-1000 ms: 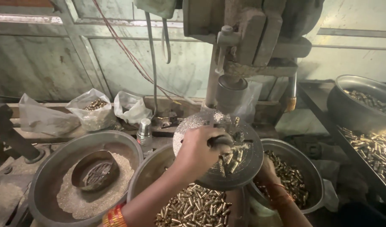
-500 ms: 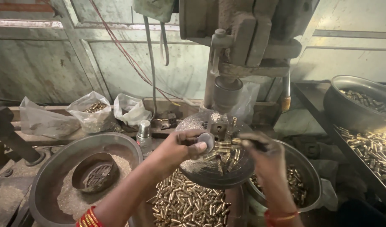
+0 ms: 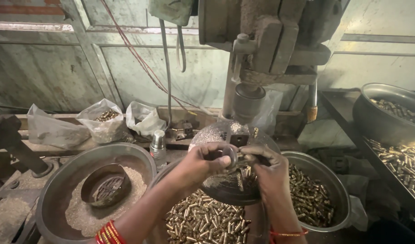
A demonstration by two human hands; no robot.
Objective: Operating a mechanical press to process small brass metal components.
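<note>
Both hands meet over the round drill table (image 3: 216,135), left hand (image 3: 207,161) pinching a small metal ring (image 3: 232,157) and right hand (image 3: 267,167) closed on it beside; best held level just below the spindle (image 3: 249,101), I judge, fingers away.

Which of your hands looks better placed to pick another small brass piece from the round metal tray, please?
Probably the right hand: it sits directly over the loose small brass pieces on the round metal tray. The left hand is busy pinching a small metal ring.
</note>
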